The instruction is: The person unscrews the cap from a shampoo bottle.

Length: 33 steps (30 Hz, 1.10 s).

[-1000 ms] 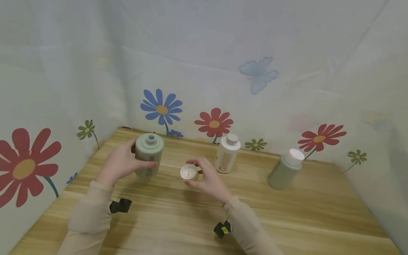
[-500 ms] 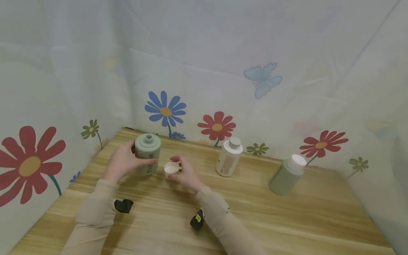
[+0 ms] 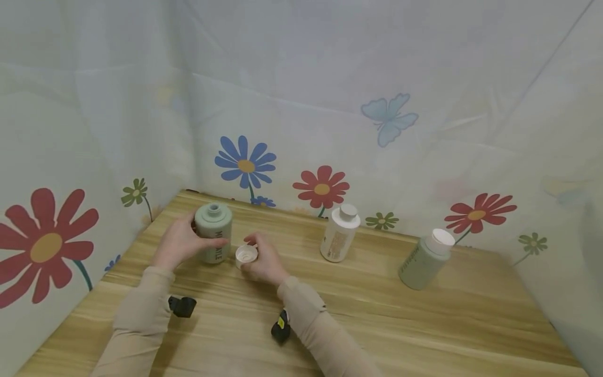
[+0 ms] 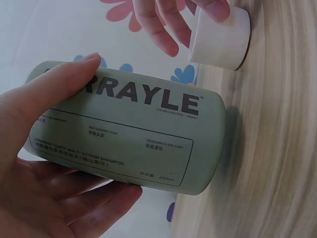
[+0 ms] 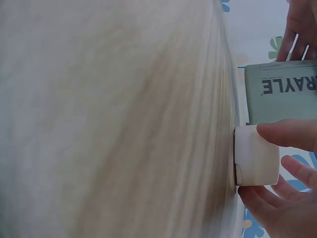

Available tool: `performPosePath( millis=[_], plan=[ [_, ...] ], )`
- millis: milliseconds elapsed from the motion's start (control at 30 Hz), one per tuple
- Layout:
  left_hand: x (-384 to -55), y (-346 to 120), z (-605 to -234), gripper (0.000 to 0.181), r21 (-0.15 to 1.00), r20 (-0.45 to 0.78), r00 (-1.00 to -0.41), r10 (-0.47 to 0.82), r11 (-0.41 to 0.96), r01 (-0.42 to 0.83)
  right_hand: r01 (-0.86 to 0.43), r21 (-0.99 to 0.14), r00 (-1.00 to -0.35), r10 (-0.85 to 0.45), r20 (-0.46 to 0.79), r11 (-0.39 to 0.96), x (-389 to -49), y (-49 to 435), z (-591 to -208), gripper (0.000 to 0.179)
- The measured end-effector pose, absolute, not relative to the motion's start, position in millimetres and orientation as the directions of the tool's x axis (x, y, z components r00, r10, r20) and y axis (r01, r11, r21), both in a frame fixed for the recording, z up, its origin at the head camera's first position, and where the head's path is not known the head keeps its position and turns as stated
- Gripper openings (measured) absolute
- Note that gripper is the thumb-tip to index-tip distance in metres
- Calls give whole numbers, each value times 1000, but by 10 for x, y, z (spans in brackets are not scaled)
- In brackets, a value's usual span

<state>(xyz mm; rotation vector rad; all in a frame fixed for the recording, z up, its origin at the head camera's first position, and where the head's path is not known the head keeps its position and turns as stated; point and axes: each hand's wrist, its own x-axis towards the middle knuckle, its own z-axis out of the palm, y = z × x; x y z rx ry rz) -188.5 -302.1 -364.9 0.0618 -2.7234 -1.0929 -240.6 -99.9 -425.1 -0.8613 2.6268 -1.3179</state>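
My left hand grips a pale green shampoo bottle round its body; its bare neck faces up. Dark lettering and "400ml" show on the bottle in the left wrist view. Its base is at or barely above the tabletop; I cannot tell which. Just right of it, my right hand pinches a white bottle cap between thumb and fingers. The cap sits hollow side up, and in the right wrist view the cap meets the wood.
On the wooden table, a white bottle stands behind and right of my hands. Farther right is another green bottle with a white cap. Flower-printed cloth hangs along the table's back and sides. A black wrist camera sits under the right sleeve.
My right hand has carried the cap leftward and down onto the table beside the green bottle. The left hand keeps its grip, the bottle shifting slightly left.
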Motion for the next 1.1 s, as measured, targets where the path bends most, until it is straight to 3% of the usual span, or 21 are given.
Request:
performPosePath(
  millis=[367,633,867,1100],
  plan=[
    [-1943,-3044,-3738,96,696,103,-987,-126,718,-19,-454,-739,-840,-515,170,497,-2420,-948,-4267,53],
    [-1962,-3042,-3734,90,706,70,-997,-30,708,28,-445,-729,-842,-521,143,520,-2409,-952,-4230,52],
    [-1924,-3053,-3672,122,732,-21,-1000,-1,681,-16,-448,-692,-845,-522,121,565,-2357,-863,-4123,59],
    [-1869,-3051,-3504,125,740,-3,-1000,-17,672,-13,-580,-550,-808,-506,300,600,-2349,-671,-3920,50]
  ],
)
